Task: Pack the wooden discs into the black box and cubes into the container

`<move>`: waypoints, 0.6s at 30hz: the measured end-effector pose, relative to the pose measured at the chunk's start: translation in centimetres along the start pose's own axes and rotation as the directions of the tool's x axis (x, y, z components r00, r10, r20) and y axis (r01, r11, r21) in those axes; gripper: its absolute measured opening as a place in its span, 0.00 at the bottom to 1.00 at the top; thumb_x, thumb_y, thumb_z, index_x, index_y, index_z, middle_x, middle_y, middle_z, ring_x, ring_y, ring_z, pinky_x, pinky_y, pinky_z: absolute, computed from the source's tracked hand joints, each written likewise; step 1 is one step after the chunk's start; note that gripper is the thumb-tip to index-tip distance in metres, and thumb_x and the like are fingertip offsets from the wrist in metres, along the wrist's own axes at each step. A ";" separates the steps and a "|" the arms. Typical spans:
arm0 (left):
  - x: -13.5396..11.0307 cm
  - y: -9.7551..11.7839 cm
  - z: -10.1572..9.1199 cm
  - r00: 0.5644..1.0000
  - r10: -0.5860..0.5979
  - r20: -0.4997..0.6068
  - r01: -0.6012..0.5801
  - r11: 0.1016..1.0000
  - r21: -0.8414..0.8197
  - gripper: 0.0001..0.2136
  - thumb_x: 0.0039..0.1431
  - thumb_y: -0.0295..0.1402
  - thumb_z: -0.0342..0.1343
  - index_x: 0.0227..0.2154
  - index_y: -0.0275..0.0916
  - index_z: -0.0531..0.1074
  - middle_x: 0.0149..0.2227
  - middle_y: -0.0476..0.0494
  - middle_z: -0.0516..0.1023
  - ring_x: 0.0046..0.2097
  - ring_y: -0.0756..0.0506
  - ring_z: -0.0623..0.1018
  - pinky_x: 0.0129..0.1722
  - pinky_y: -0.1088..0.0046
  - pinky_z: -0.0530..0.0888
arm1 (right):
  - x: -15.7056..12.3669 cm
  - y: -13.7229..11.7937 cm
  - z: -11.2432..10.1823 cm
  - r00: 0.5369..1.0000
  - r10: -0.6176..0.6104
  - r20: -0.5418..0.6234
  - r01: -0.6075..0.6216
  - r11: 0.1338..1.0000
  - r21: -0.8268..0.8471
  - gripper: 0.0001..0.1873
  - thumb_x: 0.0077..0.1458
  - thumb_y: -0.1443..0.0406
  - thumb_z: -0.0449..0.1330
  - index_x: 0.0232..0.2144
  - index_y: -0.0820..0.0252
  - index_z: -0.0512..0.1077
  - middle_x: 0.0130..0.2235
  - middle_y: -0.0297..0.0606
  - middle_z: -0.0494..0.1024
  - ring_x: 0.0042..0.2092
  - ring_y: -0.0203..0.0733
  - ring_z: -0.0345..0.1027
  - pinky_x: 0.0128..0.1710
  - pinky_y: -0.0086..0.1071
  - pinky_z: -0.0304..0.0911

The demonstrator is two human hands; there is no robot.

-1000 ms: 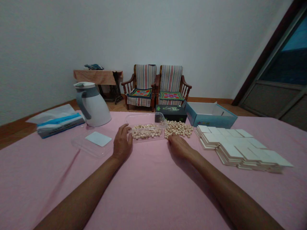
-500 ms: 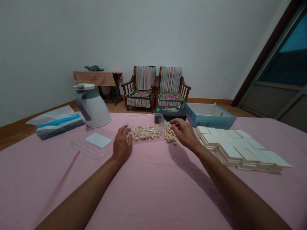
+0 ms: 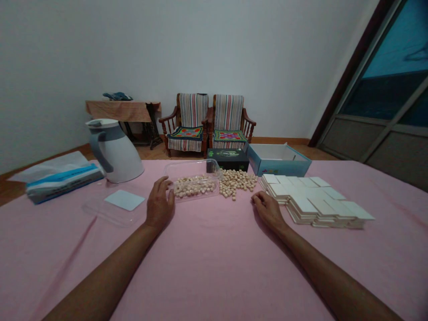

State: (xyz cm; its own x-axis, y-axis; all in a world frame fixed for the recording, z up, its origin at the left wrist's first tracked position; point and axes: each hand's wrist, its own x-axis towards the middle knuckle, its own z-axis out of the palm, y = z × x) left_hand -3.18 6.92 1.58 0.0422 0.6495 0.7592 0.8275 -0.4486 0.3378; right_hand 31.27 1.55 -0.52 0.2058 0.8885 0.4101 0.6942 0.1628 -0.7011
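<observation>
My left hand [image 3: 159, 203] lies flat on the pink tablecloth [image 3: 207, 258], its fingers touching the left end of a clear plastic tray [image 3: 192, 180] that holds several small pale wooden pegs. A loose pile of the same pegs [image 3: 238, 180] lies just right of the tray. My right hand [image 3: 268, 208] rests knuckles-up on the cloth, fingers curled under, beside the near left corner of the stacked white tiles [image 3: 310, 198]. What its fingers hold, if anything, is hidden.
A white jug [image 3: 113, 151] stands at the back left, with a blue-and-white packet [image 3: 62, 182] beyond it. A clear lid with a white card [image 3: 115, 204] lies left of my left hand. A black box [image 3: 228, 158] and an open blue box [image 3: 279, 159] sit behind the pegs.
My right hand came off the peg pile and moved right and toward me, down beside the tile stacks. The view shifted slightly to the right. My left hand stayed at the tray.
</observation>
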 end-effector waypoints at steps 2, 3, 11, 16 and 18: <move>0.0 0.0 0.0 1.000 0.003 0.000 -0.003 1.000 -0.001 0.10 0.57 0.28 0.47 0.41 0.38 0.67 0.52 0.36 0.68 0.52 0.40 0.71 0.48 0.60 0.73 | 0.0 0.3 0.2 1.000 0.009 -0.019 -0.009 1.000 0.015 0.13 0.54 0.60 0.48 0.25 0.59 0.67 0.28 0.39 0.74 0.33 0.41 0.66 0.34 0.32 0.58; 0.0 0.0 -0.1 1.000 0.004 0.000 -0.004 1.000 -0.003 0.10 0.57 0.28 0.48 0.41 0.38 0.67 0.52 0.36 0.68 0.52 0.40 0.71 0.49 0.60 0.73 | 0.0 0.5 0.3 0.999 0.017 -0.031 -0.016 1.000 0.011 0.12 0.53 0.60 0.48 0.25 0.59 0.68 0.28 0.39 0.74 0.33 0.42 0.66 0.34 0.32 0.58; 0.0 -0.2 0.1 1.000 -0.002 0.011 0.002 1.000 0.006 0.10 0.57 0.28 0.48 0.41 0.38 0.67 0.53 0.36 0.67 0.52 0.40 0.71 0.49 0.60 0.73 | -0.2 1.0 0.6 0.998 -0.011 -0.062 0.008 0.998 -0.057 0.09 0.51 0.63 0.49 0.28 0.59 0.68 0.30 0.39 0.74 0.33 0.42 0.66 0.35 0.33 0.59; 0.0 -0.2 0.2 1.000 -0.001 0.006 0.001 1.000 0.013 0.10 0.57 0.28 0.48 0.42 0.38 0.66 0.53 0.36 0.67 0.51 0.40 0.72 0.49 0.61 0.73 | -0.1 0.9 0.5 0.998 -0.051 -0.037 0.048 0.995 -0.089 0.07 0.50 0.64 0.50 0.25 0.59 0.67 0.29 0.38 0.73 0.33 0.41 0.65 0.34 0.33 0.59; 0.0 -0.2 0.1 1.000 -0.001 0.006 0.001 1.000 0.014 0.09 0.57 0.29 0.48 0.41 0.38 0.66 0.53 0.36 0.67 0.50 0.40 0.72 0.49 0.60 0.73 | 0.1 0.9 0.4 0.998 -0.042 -0.038 0.039 0.995 -0.087 0.08 0.50 0.63 0.50 0.24 0.59 0.67 0.28 0.38 0.72 0.32 0.41 0.65 0.33 0.33 0.58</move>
State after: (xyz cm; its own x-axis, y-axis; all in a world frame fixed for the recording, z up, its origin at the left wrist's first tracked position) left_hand -3.23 7.10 1.47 0.0450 0.6538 0.7553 0.8352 -0.4395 0.3307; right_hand 31.65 1.99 -1.30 0.2022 0.8641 0.4609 0.7588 0.1593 -0.6316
